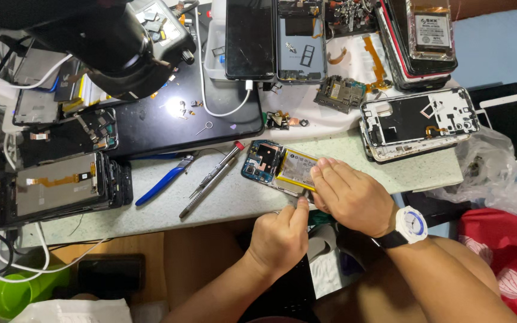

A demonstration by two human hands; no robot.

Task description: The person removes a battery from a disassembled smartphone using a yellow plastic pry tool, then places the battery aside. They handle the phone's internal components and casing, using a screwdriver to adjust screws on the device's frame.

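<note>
We see the opened phone lying at the desk's near edge, just right of the screwdriver. The right hand presses fingers on its yellow battery, grip flat, grasping nothing. The left hand is clenched on a small tool at the phone's lower edge.

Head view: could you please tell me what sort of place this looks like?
Probably a phone repair bench. Opened phones lie across the table, with a screwdriver and pliers beside them, and both hands work on an open phone with its battery exposed.
</note>
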